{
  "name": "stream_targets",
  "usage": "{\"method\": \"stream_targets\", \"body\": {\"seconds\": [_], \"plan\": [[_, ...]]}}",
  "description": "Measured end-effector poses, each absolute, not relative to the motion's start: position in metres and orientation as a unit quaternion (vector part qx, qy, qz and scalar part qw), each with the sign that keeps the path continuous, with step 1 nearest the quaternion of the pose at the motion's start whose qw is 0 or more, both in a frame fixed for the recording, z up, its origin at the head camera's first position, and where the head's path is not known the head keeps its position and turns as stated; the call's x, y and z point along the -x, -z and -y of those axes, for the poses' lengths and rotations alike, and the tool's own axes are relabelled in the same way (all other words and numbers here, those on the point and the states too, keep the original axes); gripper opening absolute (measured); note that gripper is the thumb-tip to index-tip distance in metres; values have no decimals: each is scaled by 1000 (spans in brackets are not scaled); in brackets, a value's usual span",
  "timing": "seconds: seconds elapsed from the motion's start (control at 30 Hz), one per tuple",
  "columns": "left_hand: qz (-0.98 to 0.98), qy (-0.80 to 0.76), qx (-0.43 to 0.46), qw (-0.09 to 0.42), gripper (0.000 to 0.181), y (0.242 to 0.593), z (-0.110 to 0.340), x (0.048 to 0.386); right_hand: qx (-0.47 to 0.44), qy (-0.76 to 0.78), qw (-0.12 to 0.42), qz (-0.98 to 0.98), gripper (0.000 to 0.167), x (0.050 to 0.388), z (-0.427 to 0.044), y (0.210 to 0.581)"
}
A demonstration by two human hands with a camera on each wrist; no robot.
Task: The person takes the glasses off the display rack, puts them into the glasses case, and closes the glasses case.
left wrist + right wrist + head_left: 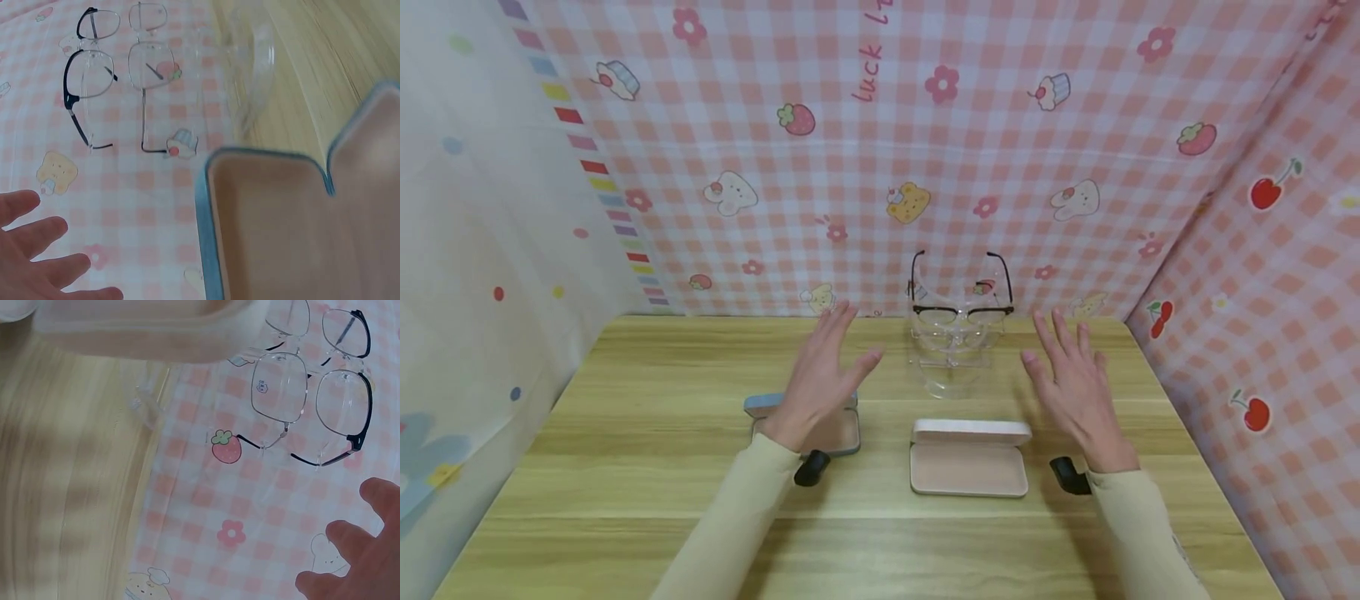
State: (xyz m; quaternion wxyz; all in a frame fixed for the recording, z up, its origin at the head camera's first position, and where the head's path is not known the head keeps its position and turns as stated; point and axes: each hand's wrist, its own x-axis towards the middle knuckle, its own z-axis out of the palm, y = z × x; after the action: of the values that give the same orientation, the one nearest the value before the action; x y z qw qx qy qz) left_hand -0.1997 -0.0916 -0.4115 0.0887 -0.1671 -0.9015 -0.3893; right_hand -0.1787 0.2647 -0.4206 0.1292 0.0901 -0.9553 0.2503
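My left hand (823, 379) is held above the blue glasses case (842, 437), fingers extended and thumb spread, holding nothing. The case lies with its lid raised and its pale lining showing, partly hidden by that hand. My right hand (1078, 392) hovers to the right of the white glasses case (970, 473), fingers spread and holding nothing. That case is also open. Between and beyond the hands, a clear plastic stand (951, 390) carries black-browed glasses (992, 312) on top. Lower on it sit thin metal-rimmed glasses (129, 65). Both pairs have their temples unfolded.
The wooden table (625, 467) meets a pink checked cloth (850, 158) hanging at the back. Another patterned cloth (1262, 333) stands along the right side, and a white printed one (490, 208) along the left. Both wrists wear black devices (812, 468).
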Motion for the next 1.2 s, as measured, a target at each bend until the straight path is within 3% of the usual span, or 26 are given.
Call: {"method": "stream_targets", "body": {"seconds": [0.3, 0.47, 0.77, 1.2], "plan": [[858, 490, 139, 69, 73, 405, 74, 212, -118, -341, 137, 922, 64, 197, -263, 413], [823, 550, 125, 63, 59, 401, 62, 222, -131, -382, 146, 903, 61, 206, -262, 409], [765, 638, 81, 40, 43, 398, 44, 236, -93, -431, 96, 892, 63, 215, -262, 403], [624, 781, -13, -29, 36, 393, 24, 256, -75, -504, 36, 860, 70, 230, -262, 389]]}}
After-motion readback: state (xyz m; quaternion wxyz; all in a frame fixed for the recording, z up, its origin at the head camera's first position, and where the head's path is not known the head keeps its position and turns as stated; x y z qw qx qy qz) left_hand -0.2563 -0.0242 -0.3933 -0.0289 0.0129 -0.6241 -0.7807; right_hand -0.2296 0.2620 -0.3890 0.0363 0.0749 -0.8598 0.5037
